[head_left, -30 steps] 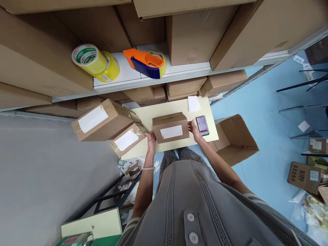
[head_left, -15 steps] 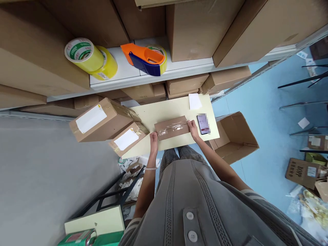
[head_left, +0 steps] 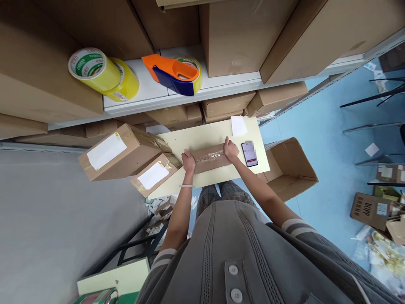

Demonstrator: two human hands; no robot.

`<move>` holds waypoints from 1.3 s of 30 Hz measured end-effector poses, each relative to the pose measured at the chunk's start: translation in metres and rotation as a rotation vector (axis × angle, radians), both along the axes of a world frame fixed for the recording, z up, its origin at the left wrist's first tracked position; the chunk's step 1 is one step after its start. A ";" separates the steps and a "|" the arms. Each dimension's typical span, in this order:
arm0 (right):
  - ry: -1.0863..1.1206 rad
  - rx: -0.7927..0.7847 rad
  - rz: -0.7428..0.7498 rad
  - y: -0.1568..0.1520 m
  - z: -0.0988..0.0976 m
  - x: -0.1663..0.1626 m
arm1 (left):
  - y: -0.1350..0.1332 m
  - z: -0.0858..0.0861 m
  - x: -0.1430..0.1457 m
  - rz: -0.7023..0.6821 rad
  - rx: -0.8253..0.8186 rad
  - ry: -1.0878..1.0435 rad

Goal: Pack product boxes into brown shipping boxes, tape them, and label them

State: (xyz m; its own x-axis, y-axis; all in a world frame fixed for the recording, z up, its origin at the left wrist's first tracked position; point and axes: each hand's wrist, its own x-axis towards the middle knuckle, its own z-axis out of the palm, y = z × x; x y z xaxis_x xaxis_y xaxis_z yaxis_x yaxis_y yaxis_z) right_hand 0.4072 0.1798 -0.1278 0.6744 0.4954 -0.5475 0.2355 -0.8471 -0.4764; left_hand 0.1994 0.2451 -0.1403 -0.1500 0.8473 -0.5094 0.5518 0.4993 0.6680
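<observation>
Left hand (head_left: pixel 189 162): fingers curled, grip narrow, holding the left end of the taped box (head_left: pixel 207 165).
Right hand (head_left: pixel 230 150): bent over the opposite end of the same box; undersides of the fingers hidden.
Taped box: one, brown, between the two hands; whether resting on the table (head_left: pixel 177 137) or just above it, cannot tell. Could tip or slip if either hand eases off alone.
Clear tape (head_left: pixel 212 156): shiny strip along the box top, between the hands. Could crease or lift if fingers drag across it.
Phone (head_left: pixel 249 154): one, screen lit, just right of the right hand. Likeliest item to be knocked, should the box or that wrist swing outward.
White paper (head_left: pixel 238 126): ahead of the right hand. Could shift if a box corner catches it.
Small labelled carton (head_left: pixel 154 174): near, left of the left hand; seems to overhang the table edge. A leftward bump could topple it.
Large labelled carton (head_left: pixel 131 156): left, beyond the small one; exposed to the same push.
Open carton (head_left: pixel 284 169): well right of both hands; a phone shoved off that side might drop in.
</observation>
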 end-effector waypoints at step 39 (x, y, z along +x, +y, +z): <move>-0.347 0.003 0.328 0.032 -0.062 0.109 | -0.022 0.002 0.011 0.010 0.063 0.459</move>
State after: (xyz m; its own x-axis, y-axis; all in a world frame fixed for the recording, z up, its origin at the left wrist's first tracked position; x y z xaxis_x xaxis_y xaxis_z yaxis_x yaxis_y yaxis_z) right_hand 0.5159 0.2123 -0.1902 0.6246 0.7140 -0.3163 0.6361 -0.7001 -0.3244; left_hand 0.2105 0.2227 -0.1385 -0.3564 0.8718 -0.3362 0.7927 0.4726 0.3850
